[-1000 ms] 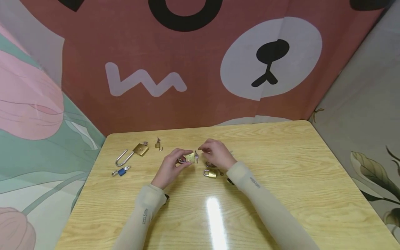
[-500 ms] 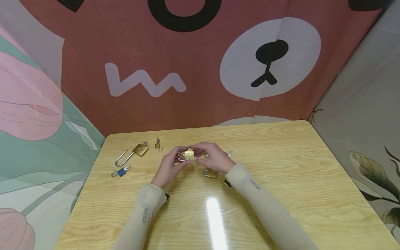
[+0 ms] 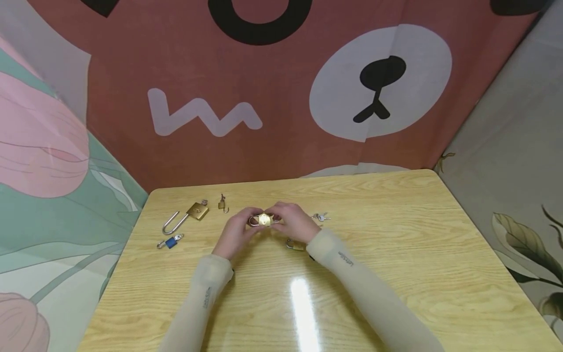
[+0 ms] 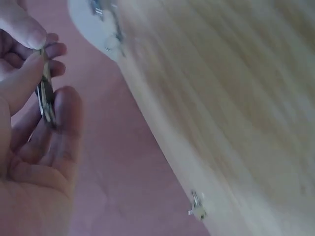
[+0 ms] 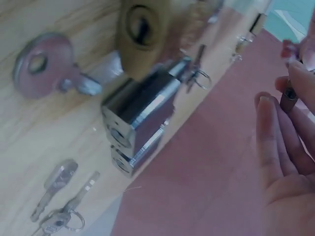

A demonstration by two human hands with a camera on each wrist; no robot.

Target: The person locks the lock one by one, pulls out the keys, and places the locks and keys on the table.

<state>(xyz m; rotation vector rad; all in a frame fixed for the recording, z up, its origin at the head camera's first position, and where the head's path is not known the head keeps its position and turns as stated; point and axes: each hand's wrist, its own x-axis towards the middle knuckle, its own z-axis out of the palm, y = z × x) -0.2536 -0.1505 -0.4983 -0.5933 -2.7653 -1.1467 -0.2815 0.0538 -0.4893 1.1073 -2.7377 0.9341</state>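
Observation:
A small brass padlock (image 3: pixel 264 220) is held between both hands above the table, its shackle pointing left. My left hand (image 3: pixel 235 233) grips it from the shackle side with thumb and fingers. From the other side my right hand (image 3: pixel 295 223) pinches the body's end. The left wrist view shows the padlock (image 4: pixel 45 93) edge-on, with both thumbs against it. In the right wrist view a dark round opening shows at the end of the padlock (image 5: pixel 289 100). Fingers hide much of the body. Another brass padlock (image 3: pixel 297 246) lies below my right wrist.
On the left of the table (image 3: pixel 246 313) lie a large brass padlock (image 3: pixel 198 211), a blue padlock (image 3: pixel 171 242) and a tiny padlock (image 3: pixel 222 205). Keys (image 3: pixel 323 216) lie right of my hand. Silvery padlocks (image 5: pixel 140 108) and a loose key (image 5: pixel 44 66) show in the right wrist view.
My right hand, apart from the padlock a second ago, has moved left and taken hold of its end. The keys seen at that end are covered now, and the padlock has tilted.

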